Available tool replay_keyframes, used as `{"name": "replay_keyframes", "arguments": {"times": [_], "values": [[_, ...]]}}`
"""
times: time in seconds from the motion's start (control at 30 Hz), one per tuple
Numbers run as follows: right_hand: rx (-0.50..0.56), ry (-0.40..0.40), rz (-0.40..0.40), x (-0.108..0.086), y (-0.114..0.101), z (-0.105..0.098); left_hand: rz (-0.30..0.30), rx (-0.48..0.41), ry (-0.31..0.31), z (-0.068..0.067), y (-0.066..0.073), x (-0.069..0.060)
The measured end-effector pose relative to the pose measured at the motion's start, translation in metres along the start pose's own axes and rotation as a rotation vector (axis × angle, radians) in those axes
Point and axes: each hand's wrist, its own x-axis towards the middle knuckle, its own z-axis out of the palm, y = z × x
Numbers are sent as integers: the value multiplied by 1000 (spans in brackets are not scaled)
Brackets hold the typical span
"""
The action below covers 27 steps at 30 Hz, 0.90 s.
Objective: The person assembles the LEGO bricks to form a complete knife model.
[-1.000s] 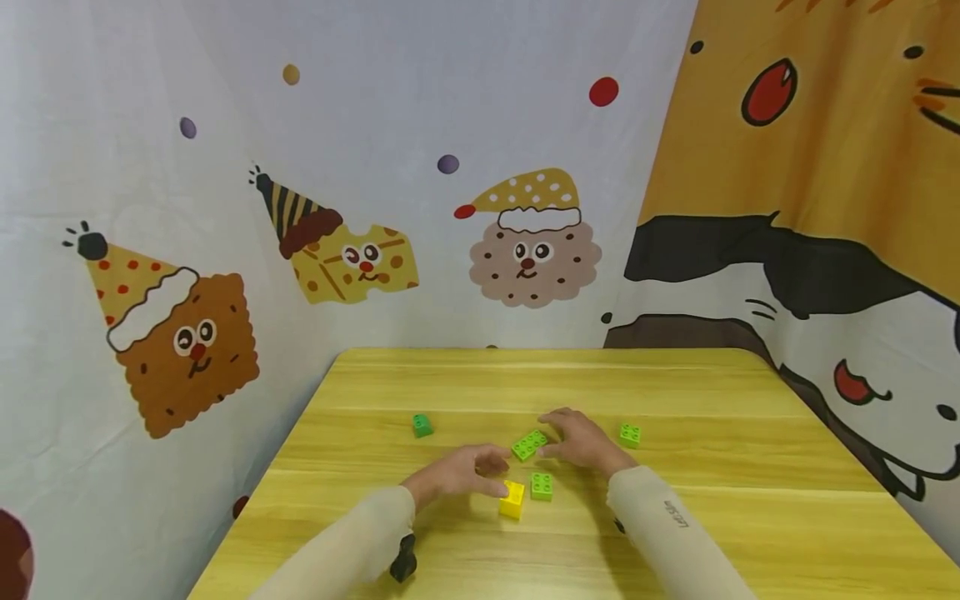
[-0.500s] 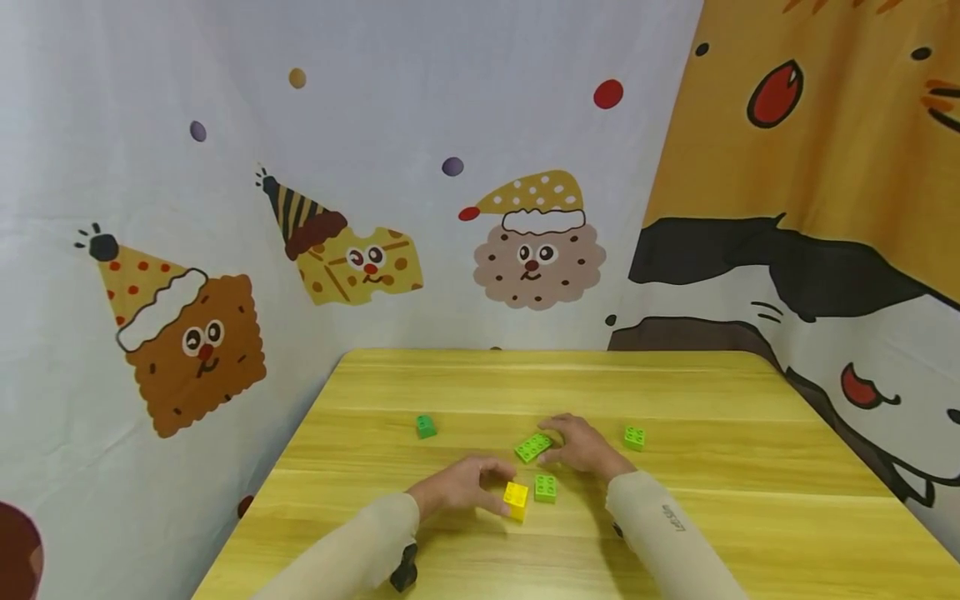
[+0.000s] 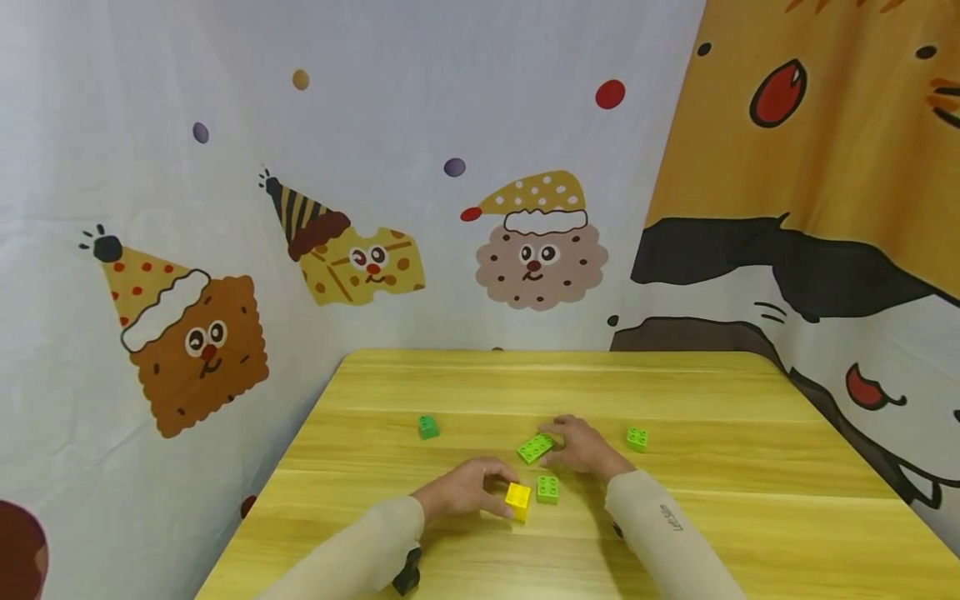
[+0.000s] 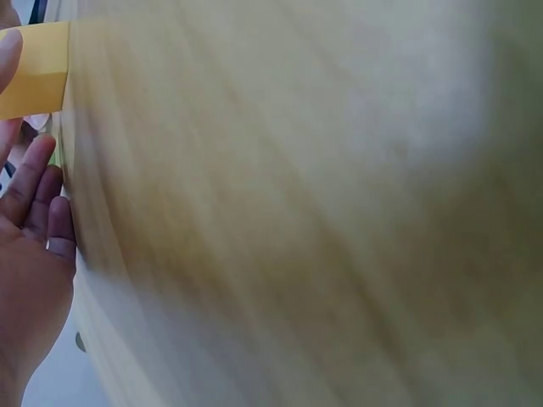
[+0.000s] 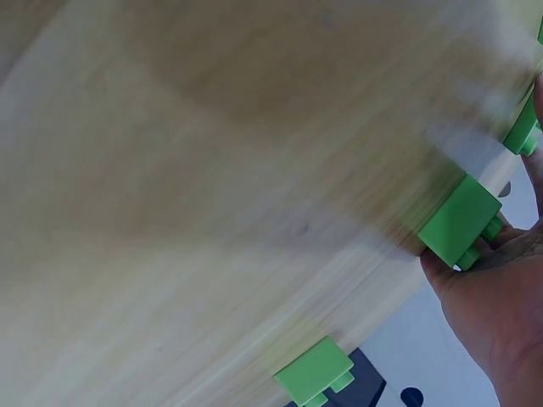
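My left hand (image 3: 467, 487) pinches a yellow building brick (image 3: 517, 502) between thumb and fingers, near the middle of the table. In the left wrist view the thumb lies across this brick (image 4: 36, 69), while the other fingers stretch out below it. My right hand (image 3: 583, 448) holds the right end of a long lime-green brick (image 3: 534, 448), with thumb and index finger on either side. Between the hands, nearer me, sits a square lime-green brick (image 3: 547, 490). Fingers of the right hand (image 5: 501, 314) show behind a green brick (image 5: 461, 220) in the right wrist view.
A darker green brick (image 3: 428, 427) with a sloped side lies at the left. Another square lime-green brick (image 3: 637, 439) stands to the right of my right hand. The wooden table (image 3: 750, 500) meets a printed cloth (image 3: 420, 100) along its back edge.
My left thumb and fingers have closed in on the yellow brick. The right index finger and thumb have drawn nearer the long green brick. The head view has shifted slightly.
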Motion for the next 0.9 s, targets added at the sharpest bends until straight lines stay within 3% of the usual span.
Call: {"name": "replay_keyframes", "arguments": {"times": [0.17,0.47,0.7,0.9], "values": [[1,17,-12,0,0,-1,-4,-2,5,0,-2,1],[42,56,-7,1,3,0,-32,23,71,1,1,7],[116,117,-12,3,6,-2,-41,22,98,-2,2,17],[157,159,29,-1,1,-11,-39,-9,117,-3,0,27]]}}
